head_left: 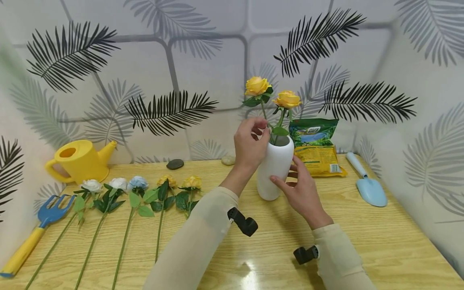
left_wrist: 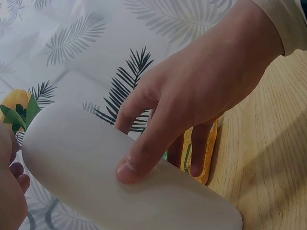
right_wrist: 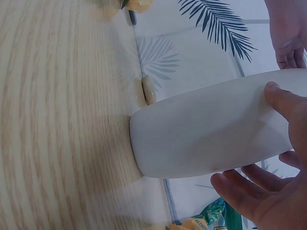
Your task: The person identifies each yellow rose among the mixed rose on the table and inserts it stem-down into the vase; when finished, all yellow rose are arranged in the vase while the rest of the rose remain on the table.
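A white vase (head_left: 272,171) stands on the table with two yellow roses rising from its mouth. My left hand (head_left: 251,144) is at the rim, thumb and fingertips pinching the stem of the left yellow rose (head_left: 257,86). The other yellow rose (head_left: 287,99) leans to the right. My right hand (head_left: 301,187) holds the vase body from the right, its thumb (left_wrist: 132,168) on the near side and its fingers (right_wrist: 235,187) curving around the other. Inside the vase, the lower stems are hidden.
Several cut roses, white, blue (head_left: 137,182) and yellow (head_left: 191,182), lie in a row at left. Beyond them are a yellow watering can (head_left: 81,163) and a blue hand fork (head_left: 50,211). A packet (head_left: 315,149) and blue trowel (head_left: 371,191) are at right, pebbles (head_left: 175,164) behind.
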A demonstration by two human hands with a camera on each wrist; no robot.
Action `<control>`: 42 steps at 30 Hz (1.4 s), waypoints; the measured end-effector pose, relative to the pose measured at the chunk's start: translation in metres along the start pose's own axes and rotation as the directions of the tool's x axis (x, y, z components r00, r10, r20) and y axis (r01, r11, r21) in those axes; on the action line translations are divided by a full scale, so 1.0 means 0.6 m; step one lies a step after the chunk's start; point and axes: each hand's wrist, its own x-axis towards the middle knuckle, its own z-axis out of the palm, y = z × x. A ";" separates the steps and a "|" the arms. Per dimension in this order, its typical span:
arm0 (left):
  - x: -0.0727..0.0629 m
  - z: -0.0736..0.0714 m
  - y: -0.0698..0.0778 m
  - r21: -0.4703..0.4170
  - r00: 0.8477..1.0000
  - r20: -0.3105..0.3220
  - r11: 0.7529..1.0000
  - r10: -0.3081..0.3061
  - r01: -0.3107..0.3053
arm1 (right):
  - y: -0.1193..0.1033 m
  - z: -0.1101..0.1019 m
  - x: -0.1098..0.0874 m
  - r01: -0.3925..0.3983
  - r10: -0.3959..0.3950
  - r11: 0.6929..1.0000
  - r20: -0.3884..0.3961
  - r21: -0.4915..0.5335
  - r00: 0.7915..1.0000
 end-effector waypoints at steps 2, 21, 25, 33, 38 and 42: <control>0.002 0.001 -0.001 0.002 1.000 -0.009 1.000 0.024 -0.024 | 0.000 0.000 0.000 -0.001 0.001 1.000 0.000 0.001 1.000; 0.001 0.005 -0.005 -0.002 0.999 -0.005 0.999 0.049 -0.049 | -0.001 0.000 0.000 -0.012 0.012 1.000 -0.004 -0.004 1.000; -0.001 0.004 -0.004 -0.012 0.999 0.004 0.999 0.039 -0.039 | 0.000 0.000 0.000 -0.015 0.015 1.000 -0.001 -0.008 1.000; -0.003 -0.001 -0.001 -0.020 1.000 0.010 1.000 0.022 -0.022 | -0.001 0.001 0.001 -0.021 0.021 1.000 0.005 -0.005 1.000; -0.006 -0.005 0.001 0.000 1.000 0.013 1.000 -0.016 0.016 | 0.000 0.001 0.001 -0.016 0.016 1.000 0.003 -0.005 1.000; -0.011 -0.009 0.000 0.008 0.999 0.023 0.999 -0.033 0.033 | 0.001 0.001 0.001 -0.011 0.011 1.000 0.001 -0.006 1.000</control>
